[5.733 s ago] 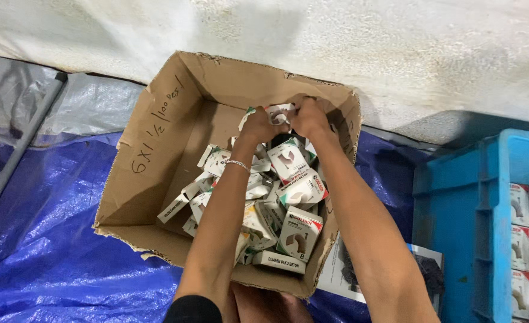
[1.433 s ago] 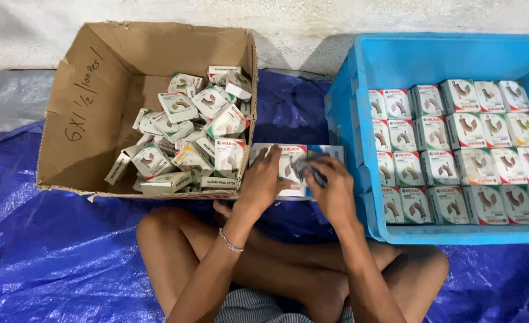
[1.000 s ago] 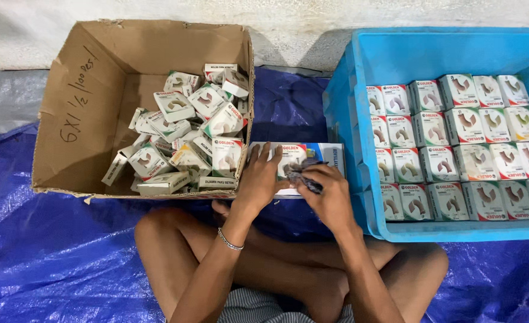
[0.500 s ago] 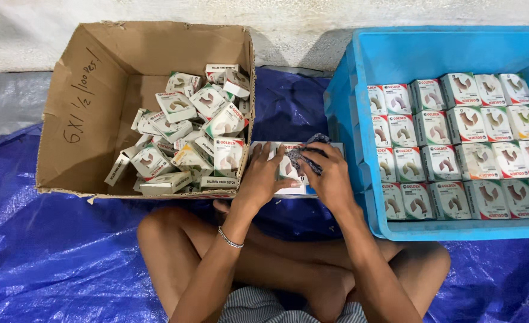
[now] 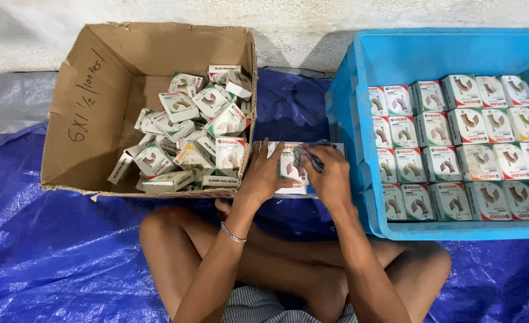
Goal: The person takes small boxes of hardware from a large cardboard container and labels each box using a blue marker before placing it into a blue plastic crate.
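A person sits cross-legged on a blue tarpaulin (image 5: 55, 263) with two containers ahead of the knees. To the left stands an open cardboard carton (image 5: 103, 101), its flaps up, holding a loose, jumbled heap of small white printed boxes (image 5: 186, 137) that lie at every angle, mostly in the carton's right half. To the right stands a blue plastic crate (image 5: 396, 54), in which the same kind of small boxes (image 5: 462, 143) sit face up, touching one another, in neat rows across its right and near parts; the crate's far strip is bare.

Between the two containers, on the tarpaulin, lies a short row of small white boxes (image 5: 285, 164). The left hand (image 5: 264, 173), with a thin bracelet (image 5: 233, 233) at its wrist, lies over the row's left end, fingers spread and pressing on the box tops. The right hand (image 5: 330, 173) is curled at the row's right end, just beside the crate wall, fingers closed around a small dark object (image 5: 307, 158) whose kind cannot be told. A pale rough wall (image 5: 288, 12) runs behind both containers.
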